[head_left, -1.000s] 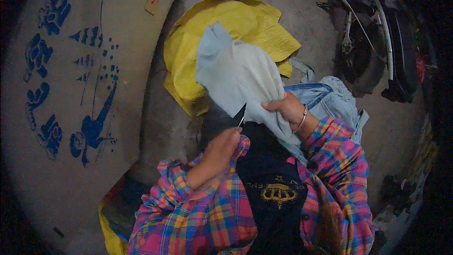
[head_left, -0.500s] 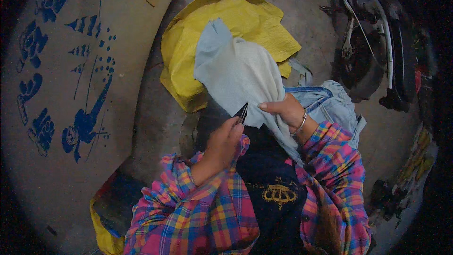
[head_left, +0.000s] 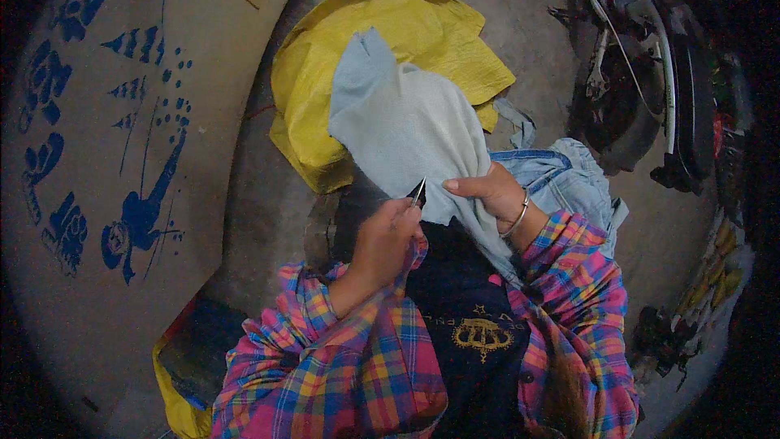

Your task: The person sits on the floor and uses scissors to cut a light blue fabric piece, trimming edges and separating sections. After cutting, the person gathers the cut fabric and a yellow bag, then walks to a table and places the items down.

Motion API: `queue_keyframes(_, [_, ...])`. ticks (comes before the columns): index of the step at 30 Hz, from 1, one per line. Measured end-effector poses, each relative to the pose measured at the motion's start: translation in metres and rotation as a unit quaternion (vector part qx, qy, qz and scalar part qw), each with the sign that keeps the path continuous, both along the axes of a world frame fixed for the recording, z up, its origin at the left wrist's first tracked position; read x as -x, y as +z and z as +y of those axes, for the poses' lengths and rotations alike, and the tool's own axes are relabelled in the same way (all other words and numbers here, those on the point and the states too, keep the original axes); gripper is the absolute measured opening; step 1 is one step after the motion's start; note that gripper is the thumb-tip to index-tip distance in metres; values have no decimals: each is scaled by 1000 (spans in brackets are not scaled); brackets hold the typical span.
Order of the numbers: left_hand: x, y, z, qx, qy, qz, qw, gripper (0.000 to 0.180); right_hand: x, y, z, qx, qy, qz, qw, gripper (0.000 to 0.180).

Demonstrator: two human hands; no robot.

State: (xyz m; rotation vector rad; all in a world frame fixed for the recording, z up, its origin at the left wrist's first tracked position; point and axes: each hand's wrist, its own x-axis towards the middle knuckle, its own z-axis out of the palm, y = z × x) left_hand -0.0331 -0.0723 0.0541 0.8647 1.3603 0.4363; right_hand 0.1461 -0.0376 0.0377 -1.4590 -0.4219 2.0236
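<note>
My left hand is closed around a small pair of thread snips, with only the narrow pointed blades showing past the fingers. The blade tips are at the lower edge of a pale grey-blue cloth. That cloth's near edge is gripped by my right hand, thumb on top and fingers hidden beneath it. The cloth spreads away from me, its far corner folded up. A strip of it hangs down by my right wrist, which wears a metal bangle.
Behind the cloth lies a yellow woven sack. Pale blue jeans sit beyond my right wrist. A large beige panel with blue drawings stands at the left. Dark machine-like parts and a white tube stand at the right.
The snips' blades have closed closer together and tilted slightly at the cloth's edge. My right hand keeps its grip in nearly the same place. The whole view has shifted a little.
</note>
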Motion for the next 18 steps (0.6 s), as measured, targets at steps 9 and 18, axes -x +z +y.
queue_keyframes(9, [-5, -15, -4, 16, 60, -86, 994, 25, -2, -3, -1, 11, 3, 4, 1000, 42])
queue_keyframes(18, [-6, -10, -3, -8, 34, -52, 998, 24, -1, 1, 0, 21, -2, 8, 1000, 45])
